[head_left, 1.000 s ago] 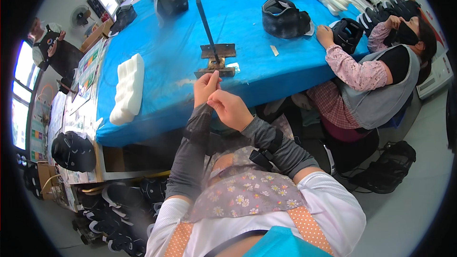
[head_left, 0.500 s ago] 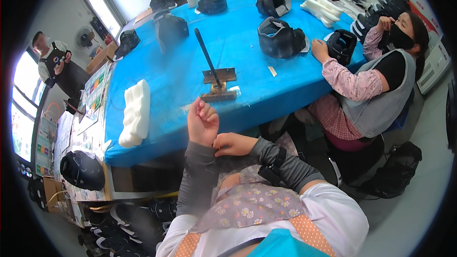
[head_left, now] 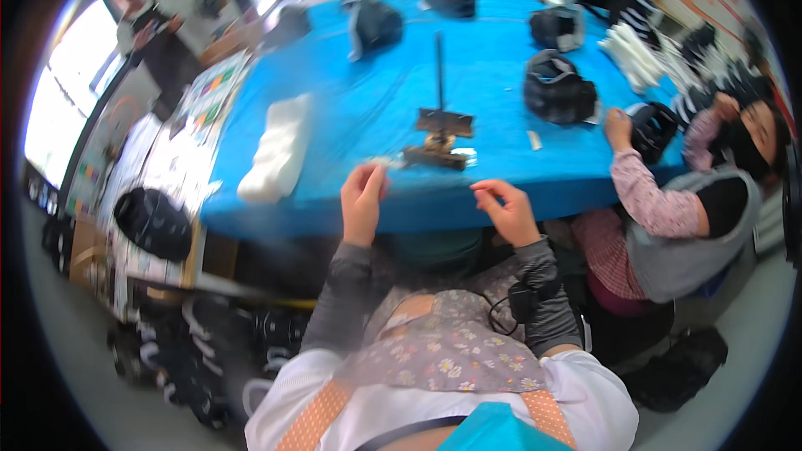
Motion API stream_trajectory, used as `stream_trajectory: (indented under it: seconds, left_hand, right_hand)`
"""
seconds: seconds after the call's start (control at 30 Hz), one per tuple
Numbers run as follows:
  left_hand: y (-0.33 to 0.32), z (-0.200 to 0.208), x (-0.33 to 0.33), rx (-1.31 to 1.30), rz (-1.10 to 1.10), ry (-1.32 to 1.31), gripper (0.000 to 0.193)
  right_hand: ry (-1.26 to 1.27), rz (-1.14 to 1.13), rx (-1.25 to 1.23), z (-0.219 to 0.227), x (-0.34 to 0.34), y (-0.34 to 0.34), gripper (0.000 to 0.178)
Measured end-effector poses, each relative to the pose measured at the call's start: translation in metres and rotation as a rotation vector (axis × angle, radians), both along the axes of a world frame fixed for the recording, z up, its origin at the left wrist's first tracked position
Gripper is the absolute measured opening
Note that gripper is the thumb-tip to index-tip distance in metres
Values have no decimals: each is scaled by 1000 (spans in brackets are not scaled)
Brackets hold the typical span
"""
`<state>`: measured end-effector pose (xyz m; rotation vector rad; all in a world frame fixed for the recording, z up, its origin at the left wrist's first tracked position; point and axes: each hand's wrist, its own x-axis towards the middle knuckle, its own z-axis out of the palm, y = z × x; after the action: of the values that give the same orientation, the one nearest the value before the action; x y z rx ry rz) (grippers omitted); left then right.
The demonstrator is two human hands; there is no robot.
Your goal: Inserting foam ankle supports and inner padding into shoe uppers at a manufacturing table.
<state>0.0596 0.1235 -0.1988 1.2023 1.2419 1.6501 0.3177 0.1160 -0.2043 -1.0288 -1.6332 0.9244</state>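
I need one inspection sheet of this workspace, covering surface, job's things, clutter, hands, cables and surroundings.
Surface: table with blue smooth covering.
Job's things: brown rusty-looking metal stand with upright black rod; long white wavy foam block to its left.
Clutter: small pale flat strip; black padded rounded piece; bundle of white strips.
Left hand: raised near the table's front edge, nothing seen held.
Right hand: fingers bent, nothing seen held.
Cables: thin black cable beside the right forearm.
Surroundings: seated person in grey vest at right; standing person in dark apron at far left.
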Motion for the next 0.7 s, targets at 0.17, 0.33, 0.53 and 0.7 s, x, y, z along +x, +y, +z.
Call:
stream_trajectory:
  seconds: [0.17,0.33,0.53,0.7]
  left_hand:
    - [16,1,-87,246,650,753,17]
    - [-5,-4,-148,184,979,962,31]
    - [4,-25,-187,-180,902,1009,77]
    - [-9,-23,-164,-216,773,1068,85]
  right_hand:
    - [787,799,275,50,23,15,81]
    - [983,1096,361,147,28,24,71]
    - [1041,1271,335,152,18,29,66]
    - [1147,1230,277,132,12,28,67]
